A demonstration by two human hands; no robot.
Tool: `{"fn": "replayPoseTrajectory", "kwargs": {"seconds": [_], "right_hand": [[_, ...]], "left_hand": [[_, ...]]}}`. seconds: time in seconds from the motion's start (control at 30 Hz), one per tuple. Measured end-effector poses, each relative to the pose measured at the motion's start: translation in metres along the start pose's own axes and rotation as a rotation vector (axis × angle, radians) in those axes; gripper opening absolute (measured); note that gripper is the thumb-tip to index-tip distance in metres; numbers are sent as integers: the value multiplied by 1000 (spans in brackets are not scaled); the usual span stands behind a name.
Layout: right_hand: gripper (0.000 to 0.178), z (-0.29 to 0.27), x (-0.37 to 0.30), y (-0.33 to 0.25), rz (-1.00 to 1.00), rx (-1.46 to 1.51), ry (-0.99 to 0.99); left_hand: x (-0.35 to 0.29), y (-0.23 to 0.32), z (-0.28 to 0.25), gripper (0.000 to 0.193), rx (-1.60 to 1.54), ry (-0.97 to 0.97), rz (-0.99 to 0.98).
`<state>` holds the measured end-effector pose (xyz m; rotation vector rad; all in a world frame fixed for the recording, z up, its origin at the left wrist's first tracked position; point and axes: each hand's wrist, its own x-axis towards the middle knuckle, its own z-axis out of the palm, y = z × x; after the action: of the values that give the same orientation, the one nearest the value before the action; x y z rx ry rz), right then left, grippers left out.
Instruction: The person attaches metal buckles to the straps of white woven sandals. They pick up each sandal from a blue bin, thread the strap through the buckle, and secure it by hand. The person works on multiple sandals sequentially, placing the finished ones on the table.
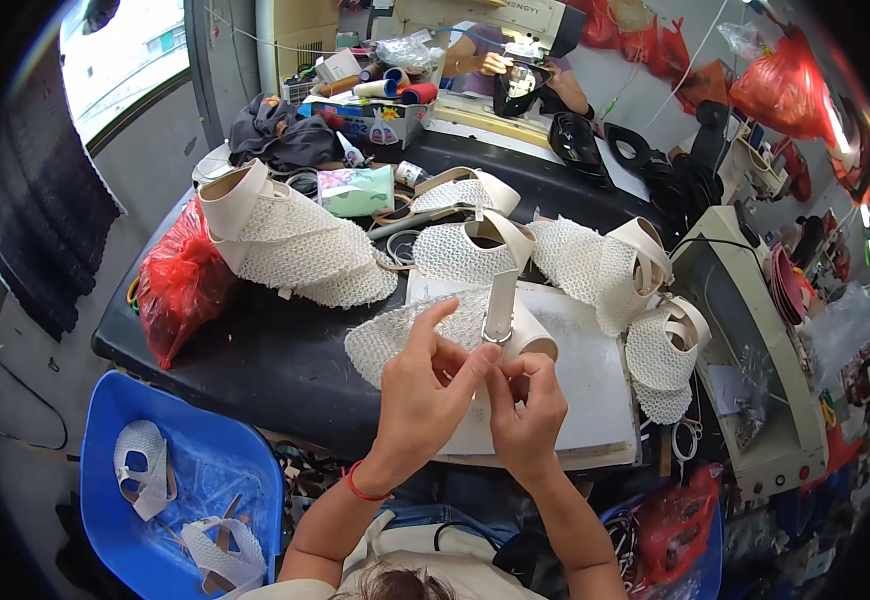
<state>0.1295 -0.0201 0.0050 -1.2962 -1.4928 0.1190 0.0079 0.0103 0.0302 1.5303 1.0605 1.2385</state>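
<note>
A white woven shoe upper sits partly over the pale board — the right hand pinches its strap by the buckle, grip closed; the left hand brings its thumb alongside, index raised — its hold I cannot tell.

1. Strong daylight pours through the window at my upper left, its view burnt nearly white.
2. A bright lamp shines beyond the black bench, which mostly swallows light (just a faint sheen).
3. My fingers look evenly lit and fairly sharp; the pale board below reads bright.
4. Glare streaks beside the red bag, upper right.
5. Fisheye distortion bends straight edges; outer details soften, and the corners go black.
</note>
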Motion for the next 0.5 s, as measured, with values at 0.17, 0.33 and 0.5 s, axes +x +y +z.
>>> {"fn": "replayPoseTrajectory", "kwargs": {"seconds": [0.17, 0.33, 0.5], "right_hand": [[16, -4, -8, 12, -194, -81, 2], [19, -16, -8, 10, -277, -84, -68], [27, -56, -2, -19, -37, -4, -77]], "left_hand": [[-10, -20, 12, 36, -45, -33, 116], [-18, -14, 21, 29, -839, -103, -144], [-17, -14, 28, 22, -615, 18, 72]]}}
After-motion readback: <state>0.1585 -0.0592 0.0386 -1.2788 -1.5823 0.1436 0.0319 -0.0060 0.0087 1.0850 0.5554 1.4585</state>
